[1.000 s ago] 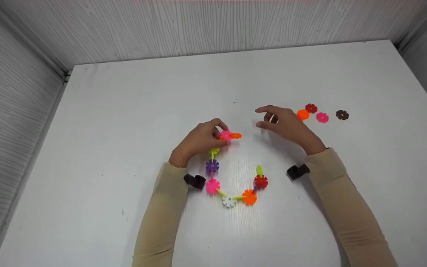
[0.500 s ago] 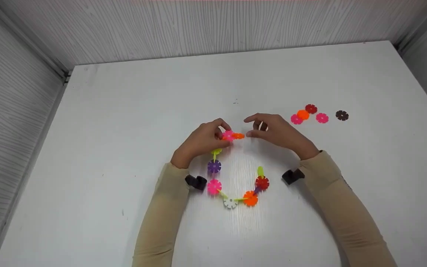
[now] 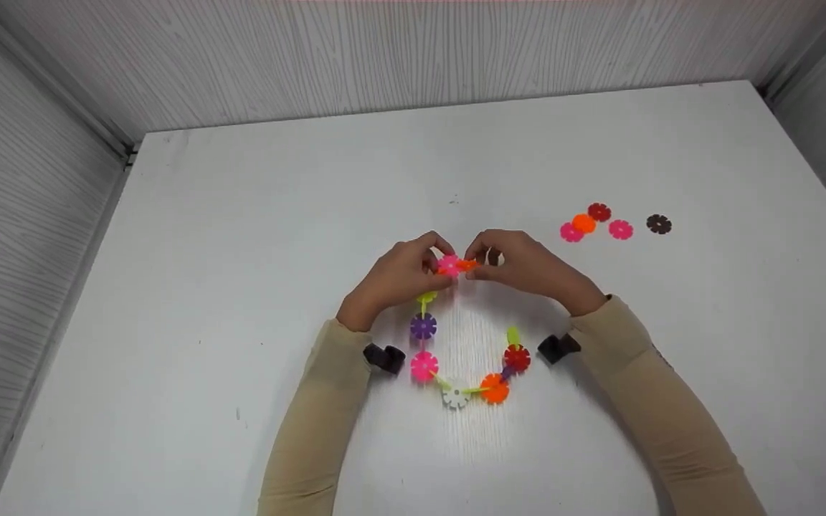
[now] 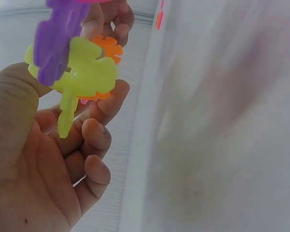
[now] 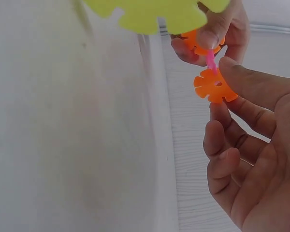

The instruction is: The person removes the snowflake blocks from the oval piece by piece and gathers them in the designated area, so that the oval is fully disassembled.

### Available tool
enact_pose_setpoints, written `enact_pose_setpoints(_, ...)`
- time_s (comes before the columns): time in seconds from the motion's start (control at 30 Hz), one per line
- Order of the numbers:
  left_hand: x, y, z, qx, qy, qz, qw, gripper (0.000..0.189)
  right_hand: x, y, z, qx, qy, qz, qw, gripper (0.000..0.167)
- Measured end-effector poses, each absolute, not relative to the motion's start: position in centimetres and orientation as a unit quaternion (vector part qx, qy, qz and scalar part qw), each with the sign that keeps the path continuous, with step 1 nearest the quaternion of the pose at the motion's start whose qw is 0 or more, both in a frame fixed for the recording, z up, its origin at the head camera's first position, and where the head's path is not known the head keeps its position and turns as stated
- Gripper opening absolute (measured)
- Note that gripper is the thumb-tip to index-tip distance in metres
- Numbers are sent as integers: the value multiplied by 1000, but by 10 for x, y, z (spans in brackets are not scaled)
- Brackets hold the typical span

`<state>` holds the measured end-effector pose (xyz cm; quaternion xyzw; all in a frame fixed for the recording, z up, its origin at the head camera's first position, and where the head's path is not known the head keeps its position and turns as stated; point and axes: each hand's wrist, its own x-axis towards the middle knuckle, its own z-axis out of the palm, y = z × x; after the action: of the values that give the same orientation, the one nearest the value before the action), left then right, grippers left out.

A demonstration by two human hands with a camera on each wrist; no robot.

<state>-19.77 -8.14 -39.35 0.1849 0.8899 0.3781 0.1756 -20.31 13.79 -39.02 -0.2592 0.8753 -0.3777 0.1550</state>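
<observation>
Left hand (image 3: 399, 271): fingers pinch a flat, notched orange plastic disc (image 5: 188, 37) at the chain's far end.
Right hand (image 3: 528, 264): fingers pinch another notched orange plastic disc (image 5: 209, 88) by its edge.
Notched pink plastic disc (image 3: 449, 265): between the two orange ones, seeming to meet both; how deeply the slots sit cannot be told.
Chain of notched, multicoloured plastic discs (image 3: 424, 326): curves from the left hand to the near side of the white worktop (image 3: 241, 215), then back up on the right, ending in a yellow-green disc (image 3: 513, 336).
Loose notched plastic discs (image 3: 621, 229): far right, well apart from the chain.
Slip risk: a shallow or skewed slot could let the right-hand disc pop off when released.
Pull risk: lifting or twisting the held end could part a weak joint lower down.
Bend risk: squeezing off-line could flex the thin plastic.
</observation>
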Motion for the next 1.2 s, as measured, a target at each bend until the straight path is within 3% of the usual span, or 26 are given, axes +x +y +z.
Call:
enact_pose_setpoints(0.57, -196, -79, -393, 194, 891, 372, 174, 35, -203, 136, -393, -268, 877, -375, 137, 15)
enact_pose_setpoints(1.2, -200, -80, -396, 208, 860, 426, 190, 32, -206, 143, -393, -299, 861, -395, 112, 16)
